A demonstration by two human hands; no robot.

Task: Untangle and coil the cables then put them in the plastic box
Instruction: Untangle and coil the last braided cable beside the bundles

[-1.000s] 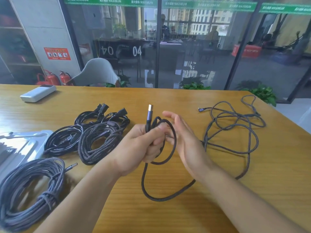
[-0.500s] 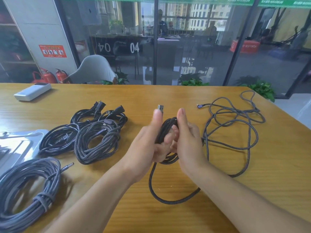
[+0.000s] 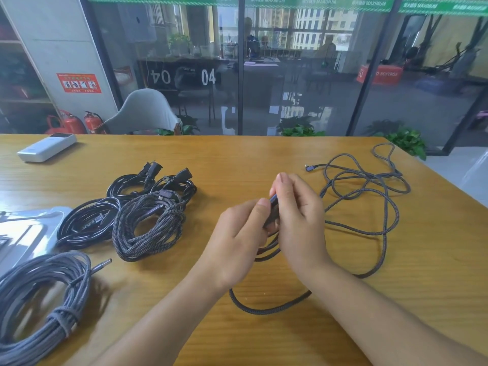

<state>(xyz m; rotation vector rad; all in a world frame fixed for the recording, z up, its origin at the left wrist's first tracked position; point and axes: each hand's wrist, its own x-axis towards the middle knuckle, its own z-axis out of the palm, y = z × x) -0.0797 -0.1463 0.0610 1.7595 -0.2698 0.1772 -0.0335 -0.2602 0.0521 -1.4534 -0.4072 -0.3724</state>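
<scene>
left hand [image 3: 239,241]: pinching braided cable [image 3: 266,307] coil
right hand [image 3: 298,220]: curled round same coil
loose end: trails on surface [image 3: 237,159]

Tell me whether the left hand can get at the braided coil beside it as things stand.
Probably yes: bare table lies between the left hand and the braided coil. But that hand is gripping the cable both hands are winding, so it must let go first.
</scene>
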